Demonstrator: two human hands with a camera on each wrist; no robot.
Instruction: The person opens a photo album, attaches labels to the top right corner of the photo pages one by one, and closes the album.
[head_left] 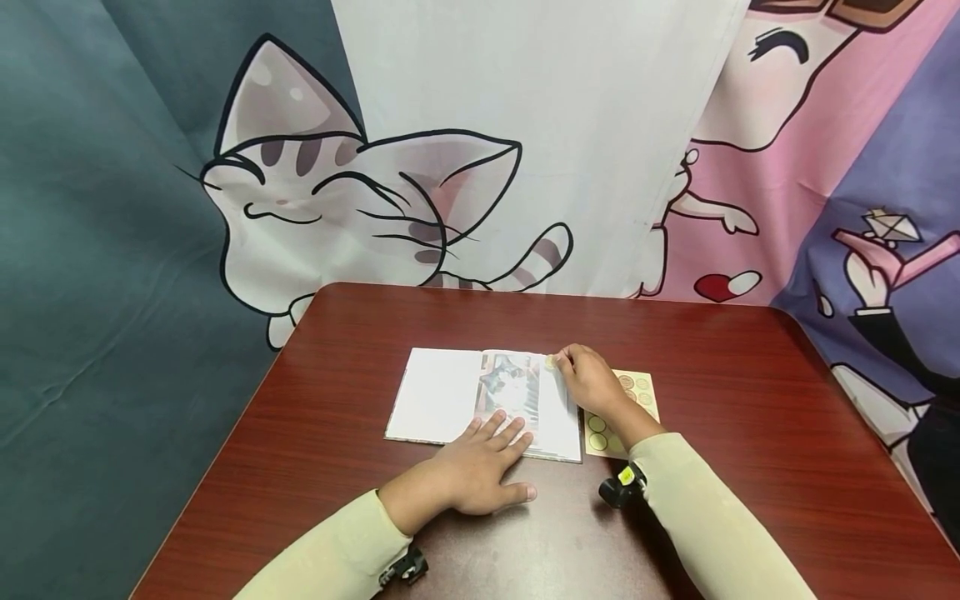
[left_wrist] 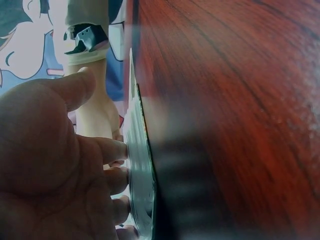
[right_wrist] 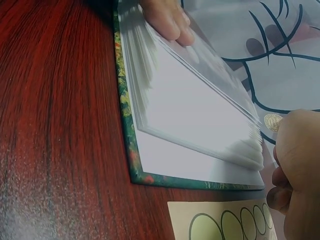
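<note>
An open book [head_left: 438, 396] lies on the table, with a blank left page and a picture [head_left: 510, 383] partly covering the right one. My left hand [head_left: 483, 467] rests on its lower edge with fingers spread and straight; in the left wrist view its fingertips touch the page stack [left_wrist: 140, 165]. Near the book's upper right corner, my right hand [head_left: 588, 379] pinches a small round gold sticker [right_wrist: 273, 122]. Partly under the right forearm, a pale yellow sticker sheet [head_left: 607, 437] with circles lies beside the book.
The dark red wooden table [head_left: 360, 350] extends around the book on all sides. Behind it hangs a cloth backdrop [head_left: 465, 75] with cartoon animals. A black wrist camera [head_left: 621, 486] sits on the right sleeve, and another [head_left: 405, 567] on the left.
</note>
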